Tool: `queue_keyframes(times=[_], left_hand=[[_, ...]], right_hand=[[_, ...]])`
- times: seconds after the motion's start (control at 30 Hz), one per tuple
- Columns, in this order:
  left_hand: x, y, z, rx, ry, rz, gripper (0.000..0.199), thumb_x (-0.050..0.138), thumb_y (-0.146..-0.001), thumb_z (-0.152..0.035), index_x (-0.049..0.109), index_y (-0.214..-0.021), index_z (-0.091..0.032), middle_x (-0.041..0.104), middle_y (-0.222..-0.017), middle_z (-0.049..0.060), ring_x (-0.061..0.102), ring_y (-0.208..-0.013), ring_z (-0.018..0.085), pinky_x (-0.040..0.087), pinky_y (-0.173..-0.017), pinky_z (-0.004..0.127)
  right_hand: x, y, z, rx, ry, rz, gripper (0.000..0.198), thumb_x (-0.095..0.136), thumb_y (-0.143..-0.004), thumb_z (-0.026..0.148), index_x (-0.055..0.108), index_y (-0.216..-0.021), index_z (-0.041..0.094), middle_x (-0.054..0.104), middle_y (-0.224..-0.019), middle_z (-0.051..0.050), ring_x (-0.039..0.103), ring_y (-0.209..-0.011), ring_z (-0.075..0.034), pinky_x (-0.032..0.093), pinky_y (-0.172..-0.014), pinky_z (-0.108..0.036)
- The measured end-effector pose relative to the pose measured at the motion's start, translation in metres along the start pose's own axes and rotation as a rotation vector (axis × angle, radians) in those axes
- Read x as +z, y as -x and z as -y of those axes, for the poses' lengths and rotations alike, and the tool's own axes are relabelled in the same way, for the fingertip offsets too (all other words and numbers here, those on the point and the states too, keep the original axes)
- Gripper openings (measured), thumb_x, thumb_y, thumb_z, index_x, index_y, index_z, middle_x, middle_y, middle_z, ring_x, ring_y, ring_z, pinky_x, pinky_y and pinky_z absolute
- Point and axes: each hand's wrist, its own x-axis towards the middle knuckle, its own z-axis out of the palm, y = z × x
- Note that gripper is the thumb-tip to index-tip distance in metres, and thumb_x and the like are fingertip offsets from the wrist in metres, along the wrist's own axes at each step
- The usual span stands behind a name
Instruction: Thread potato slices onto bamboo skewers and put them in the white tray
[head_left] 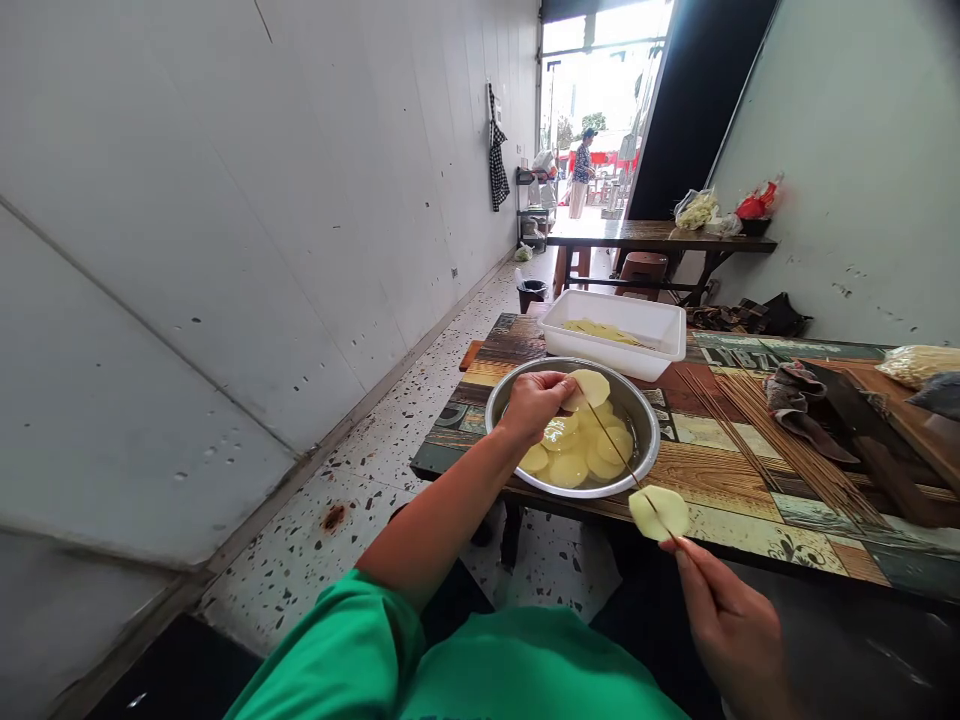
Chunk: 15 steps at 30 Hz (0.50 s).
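Note:
My left hand (534, 404) pinches a thin, round potato slice (589, 388) above a metal bowl (496, 430). More pale yellow potato slices (568, 469) lie in water inside that bowl. Closed around the near end of a thin skewer (613, 446) is my right hand (726, 608), in front of the table edge. One potato slice (660, 512) is threaded on the skewer close to my right fingers. The skewer's far end reaches the slice in my left hand; whether it pierces that slice I cannot tell.
Behind the bowl stands a white plastic tub (660, 335) with skewered slices in it. Loose skewers (795, 440), a crumpled cloth (795, 395) and a dark board (870, 440) lie on the right of the patterned table (712, 470). A person (582, 175) stands beyond the doorway.

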Motion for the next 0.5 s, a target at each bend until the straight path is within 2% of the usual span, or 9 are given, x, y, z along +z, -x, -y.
queue_keyframes(times=[0.07, 0.1, 0.17, 0.23, 0.27, 0.33, 0.4, 0.5], left_hand=[[0.002, 0.003, 0.003, 0.080, -0.078, -0.028, 0.015, 0.073, -0.069, -0.026, 0.072, -0.072, -0.011, 0.065, -0.063, 0.002, 0.054, -0.053, 0.009, 0.045, -0.048, 0.021], [0.002, 0.004, 0.005, 0.124, -0.113, -0.039, 0.015, 0.072, -0.071, -0.026, 0.072, -0.074, -0.012, 0.065, -0.064, 0.002, 0.054, -0.053, 0.009, 0.045, -0.049, 0.021], [0.003, 0.006, 0.008, 0.197, -0.167, -0.052, 0.017, 0.070, -0.072, -0.028, 0.073, -0.077, -0.012, 0.065, -0.064, 0.002, 0.053, -0.054, 0.009, 0.046, -0.049, 0.021], [0.003, 0.009, 0.008, 0.221, -0.173, -0.059, 0.017, 0.071, -0.071, -0.028, 0.073, -0.077, -0.012, 0.065, -0.064, 0.001, 0.053, -0.054, 0.009, 0.046, -0.050, 0.020], [0.003, 0.010, 0.007, 0.205, -0.150, -0.060, 0.018, 0.072, -0.070, -0.028, 0.073, -0.077, -0.012, 0.065, -0.064, 0.001, 0.053, -0.054, 0.008, 0.046, -0.050, 0.020], [0.003, 0.011, 0.003, 0.114, -0.055, -0.051, 0.018, 0.076, -0.066, -0.028, 0.072, -0.074, -0.012, 0.065, -0.063, 0.001, 0.053, -0.054, 0.008, 0.045, -0.049, 0.020], [0.002, 0.011, -0.002, -0.021, 0.079, -0.009, 0.020, 0.080, -0.062, -0.026, 0.070, -0.071, -0.011, 0.065, -0.063, 0.002, 0.055, -0.054, 0.008, 0.045, -0.049, 0.020], [0.004, 0.011, -0.008, -0.191, 0.262, 0.065, 0.020, 0.082, -0.058, -0.020, 0.069, -0.071, -0.011, 0.066, -0.066, 0.003, 0.058, -0.058, 0.010, 0.048, -0.052, 0.022]], right_hand=[[-0.001, 0.001, -0.008, -0.208, 0.206, -0.087, 0.015, 0.073, -0.075, 0.033, 0.077, -0.085, 0.022, 0.076, -0.080, -0.007, 0.071, -0.069, -0.022, 0.056, -0.065, -0.028], [-0.001, 0.002, -0.010, -0.247, 0.240, -0.097, 0.015, 0.072, -0.076, 0.032, 0.077, -0.085, 0.022, 0.077, -0.084, -0.008, 0.072, -0.072, -0.023, 0.056, -0.067, -0.028], [-0.002, 0.007, -0.007, -0.192, 0.213, -0.042, 0.017, 0.068, -0.079, 0.033, 0.077, -0.087, 0.021, 0.077, -0.081, -0.007, 0.071, -0.067, -0.021, 0.055, -0.062, -0.026], [-0.002, 0.011, 0.000, 0.015, 0.076, 0.070, 0.023, 0.066, -0.082, 0.038, 0.076, -0.090, 0.020, 0.070, -0.065, -0.004, 0.062, -0.051, -0.016, 0.049, -0.049, -0.023], [-0.003, 0.012, 0.005, 0.144, -0.039, 0.123, 0.025, 0.066, -0.083, 0.041, 0.075, -0.090, 0.019, 0.062, -0.055, 0.000, 0.053, -0.044, -0.012, 0.043, -0.042, -0.021], [-0.006, 0.012, 0.014, 0.411, -0.347, 0.230, 0.027, 0.068, -0.082, 0.044, 0.072, -0.088, 0.018, 0.039, -0.044, 0.007, 0.033, -0.037, -0.007, 0.032, -0.036, -0.018], [-0.008, 0.008, 0.021, 0.634, -0.696, 0.330, 0.026, 0.073, -0.078, 0.043, 0.069, -0.081, 0.018, 0.022, -0.045, 0.011, 0.018, -0.038, -0.005, 0.023, -0.033, -0.016], [-0.008, 0.004, 0.026, 0.780, -1.054, 0.375, 0.027, 0.080, -0.070, 0.040, 0.064, -0.070, 0.019, 0.009, -0.048, 0.013, 0.004, -0.040, -0.004, 0.012, -0.029, -0.014]])
